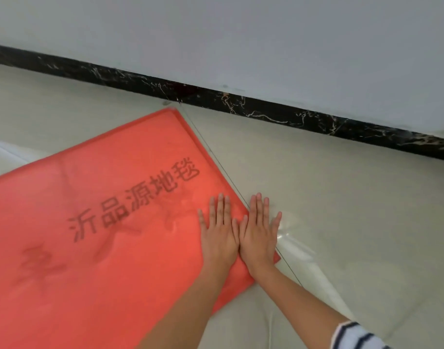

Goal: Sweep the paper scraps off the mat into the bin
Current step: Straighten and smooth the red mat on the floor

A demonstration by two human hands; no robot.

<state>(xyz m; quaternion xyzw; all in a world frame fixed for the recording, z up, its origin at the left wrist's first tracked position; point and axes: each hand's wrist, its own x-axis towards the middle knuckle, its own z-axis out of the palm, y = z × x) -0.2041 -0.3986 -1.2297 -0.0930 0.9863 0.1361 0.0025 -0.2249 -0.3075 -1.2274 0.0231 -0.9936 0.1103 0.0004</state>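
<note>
My left hand [219,233] and right hand [260,235] flat, fingers straight, holding nothing, touching at red mat's [102,197] right edge | scraps, bin: none visible | risk: my palms drag mat across plastic film [304,248], spilling anything onto floor.

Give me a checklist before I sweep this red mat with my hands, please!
1. Left hand flat on the mat: ok.
2. Right hand flat across the mat's edge, fingers straight: ok.
3. Hands side by side, touching: ok.
4. Paper scraps to push: not ok, none visible on the mat.
5. Bin ready to catch them: cannot tell, no bin in view.
</note>
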